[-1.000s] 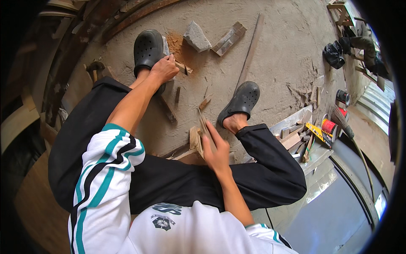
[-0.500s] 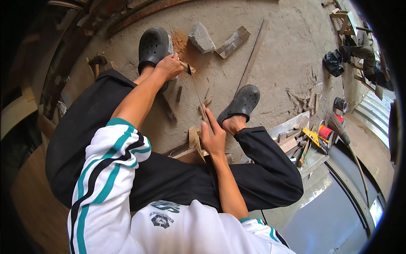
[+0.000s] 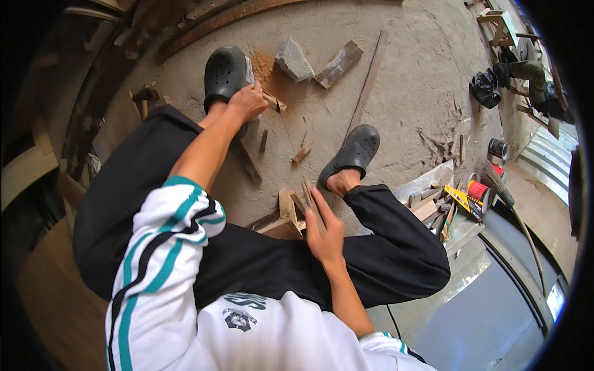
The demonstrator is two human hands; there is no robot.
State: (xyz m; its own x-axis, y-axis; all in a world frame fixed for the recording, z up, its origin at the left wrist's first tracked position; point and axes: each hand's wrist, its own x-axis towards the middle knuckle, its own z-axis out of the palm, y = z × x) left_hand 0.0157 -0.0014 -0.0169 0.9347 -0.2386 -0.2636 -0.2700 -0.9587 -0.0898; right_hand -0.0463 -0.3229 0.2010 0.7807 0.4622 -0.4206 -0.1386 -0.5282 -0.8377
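Note:
My left hand (image 3: 249,102) is closed beside my left shoe, around the end of a short wooden piece (image 3: 273,101). A thin dark blade-like line (image 3: 287,132) runs from there toward a small wood offcut (image 3: 302,153) on the floor; whether it joins the wooden piece, I cannot tell. In my right hand (image 3: 325,234), thin wood strips (image 3: 309,195) are pinched between the thumb and the stretched fingers, in front of my right shoe. Just left of that hand, wood blocks (image 3: 286,205) stand by my leg.
Reddish dust (image 3: 265,69), a grey stone block (image 3: 294,60) and a wooden block (image 3: 339,64) lie ahead. A long strip (image 3: 370,77) stretches across the floor. At right are wood scraps (image 3: 427,207), a red can (image 3: 477,190) and a broom (image 3: 500,185). Another person (image 3: 531,75) is at far right.
My right hand has drawn back toward my body, away from the blade-like line, with the strips in it. The offcut stays on the floor. My left hand is nearly still.

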